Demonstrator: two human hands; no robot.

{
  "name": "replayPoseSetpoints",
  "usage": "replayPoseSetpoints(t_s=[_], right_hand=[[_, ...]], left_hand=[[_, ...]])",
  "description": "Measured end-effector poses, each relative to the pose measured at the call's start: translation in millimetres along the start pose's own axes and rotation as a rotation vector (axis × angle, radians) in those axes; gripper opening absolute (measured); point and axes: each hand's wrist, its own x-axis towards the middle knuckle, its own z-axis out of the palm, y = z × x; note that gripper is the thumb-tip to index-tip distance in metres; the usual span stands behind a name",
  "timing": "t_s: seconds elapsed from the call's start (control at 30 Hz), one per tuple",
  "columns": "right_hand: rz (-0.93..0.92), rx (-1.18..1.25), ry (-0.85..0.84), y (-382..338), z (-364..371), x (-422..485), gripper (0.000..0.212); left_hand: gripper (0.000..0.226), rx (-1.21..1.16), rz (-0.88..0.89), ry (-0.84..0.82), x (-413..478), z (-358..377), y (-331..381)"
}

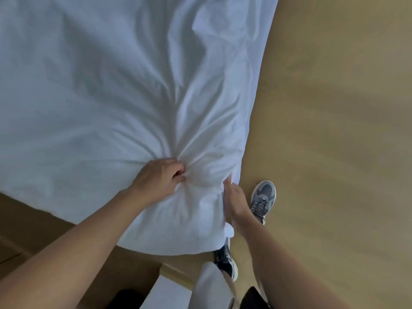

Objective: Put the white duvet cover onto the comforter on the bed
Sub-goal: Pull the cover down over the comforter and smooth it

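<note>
Fabric of the white duvet cover (111, 85), spread ahead, bunches inside the closed left grip (158, 177); right grip (234, 199) clasps its corner edge just beside. Floor (334, 152) lies open right of both grips.

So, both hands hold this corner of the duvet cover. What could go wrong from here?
1. The left hand grips the duvet cover in a tight bunch. A pull might drag only the cover, because the comforter is hidden and may not be caught.
2. The corner at the right hand hangs close above the shoes. It could slip to the floor or be stepped on.
</note>
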Motion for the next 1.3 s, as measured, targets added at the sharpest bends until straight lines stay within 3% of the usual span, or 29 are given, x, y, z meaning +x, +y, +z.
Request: replayPoseSetpoints(t_s=[0.1,0.2,0.27,0.37,0.47,0.5,0.57,0.6,0.63,0.67,0.7,0.77,0.83,0.9,1.0,1.07,1.17,1.3], right_hand=[[-0.09,-0.078,0.293,22,20,-3,0.082],[-0.062,-0.032,0.531,49,13,-7,0.083],[0.034,-0.017,0.555,70,9,-18,0.074],[0.178,0.007,0.337,101,19,-36,0.07],[0.136,-0.023,0.28,122,34,-47,0.071],[0.089,-0.017,0.334,125,36,-51,0.063],[0.053,-0.054,0.447,127,35,-59,0.059],[0.095,-0.062,0.484,129,34,-63,0.062],[0.159,-0.08,0.5,131,33,-67,0.064],[0.213,-0.116,0.489,134,32,-70,0.067],[0.254,-0.148,0.458,137,31,-70,0.071],[0.256,-0.114,0.345,144,25,-68,0.083],[0.136,-0.064,0.158,148,18,-67,0.094],[-0.011,-0.109,0.037,160,12,-72,0.086],[-0.163,-0.241,0.156,176,14,-83,0.05],[-0.136,-0.197,0.198,178,16,-87,0.048],[-0.03,-0.152,0.158,173,13,-94,0.053],[-0.203,-0.266,0.196,175,-8,-101,0.067]], left_hand=[[0.019,-0.108,0.003,0.111,-7,14,1],[0.021,-0.253,-0.001,0.193,-27,22,-16],[0.02,-0.319,-0.022,0.286,-50,34,-25],[0.02,-0.329,-0.158,0.539,-92,73,-20],[0.051,-0.452,-0.566,0.89,-131,127,-5],[0.07,-0.648,-0.793,0.97,-141,141,0],[0.103,-1.378,-1.184,0.917,-154,158,9],[0.107,-1.78,-1.18,0.782,-156,169,12],[0.103,-2.111,-1.017,0.603,-158,182,16],[0.093,-2.293,-0.817,0.434,-162,193,22],[0.084,-2.343,-0.68,0.338,-166,201,30],[0.072,-2.302,-0.599,0.287,-172,215,39],[0.073,-2.341,-0.557,0.299,-175,227,41],[0.084,-2.412,-0.466,0.35,-179,239,42],[0.093,-2.515,-0.391,0.423,-181,249,52],[0.1,-2.645,-0.421,0.455,-180,254,63],[0.074,-2.647,-0.566,0.474,-172,249,82],[0.042,-2.418,-0.873,0.716,-176,277,97]])
